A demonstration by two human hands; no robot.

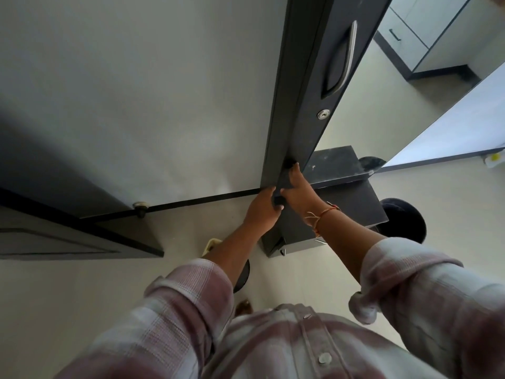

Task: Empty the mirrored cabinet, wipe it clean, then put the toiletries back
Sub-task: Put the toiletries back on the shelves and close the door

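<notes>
The mirrored cabinet's dark door (306, 110) runs down the middle of the view, seen nearly edge-on. It carries a curved metal handle (351, 53) and a round lock (323, 114). The mirror (410, 91) lies to its right and reflects drawers. My left hand (261, 212) grips the door's bottom corner from the left. My right hand (299, 191) holds the same lower edge from the right, fingers up along it and thumb underneath. The cabinet's inside and any toiletries are hidden.
A dark ledge (336, 162) and a small dark unit (352, 214) sit just below the door. A black round stool (404, 220) stands to the right. A white bottle with a yellow cap (494, 159) lies far right. A doorstop (140, 207) and another dark door (68, 242) are at left.
</notes>
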